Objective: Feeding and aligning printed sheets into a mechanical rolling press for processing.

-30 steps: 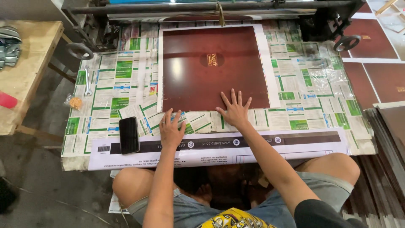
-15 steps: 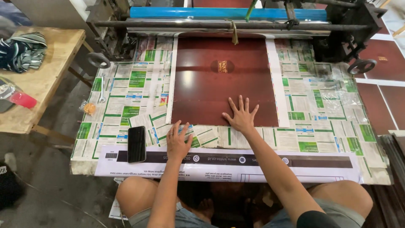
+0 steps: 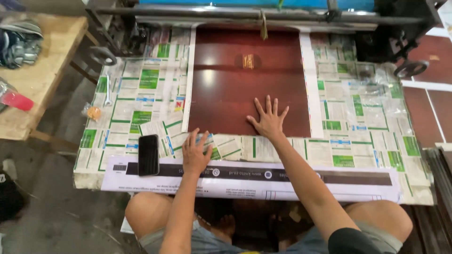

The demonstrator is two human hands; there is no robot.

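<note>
Head view: the camera looks down at a work table and the person's two arms.
Right hand (image 3: 269,120): it lies flat on the near edge of the dark red board, fingers spread wide open. It grips nothing.
Left hand (image 3: 196,153): it lies flat on the paper-covered table, just left of the right hand and nearer to the person. The fingers are open and a little spread. It holds nothing.
Dark red board (image 3: 245,80): a big shiny flat sheet in the middle of the table. Its far end goes under the machine bar. A small gold mark sits near its top middle.
Table (image 3: 132,101): it is covered with white and green printed paper sheets, and the board lies on them.
White strip (image 3: 301,181): a long white and black paper band runs along the near edge of the table. The left wrist crosses over it.
Phone (image 3: 149,154): a black phone lies flat on the table, near the left hand, on its left side.
Wrench (image 3: 108,91): a small metal wrench lies near the table's left side.
Machine bar (image 3: 245,13): a long metal bar with a blue part behind it runs across the far end.
Wooden bench (image 3: 42,80): it stands left of the table, well apart from the hands.
Knees (image 3: 146,211): the person's bare knees show under the table edge.
</note>
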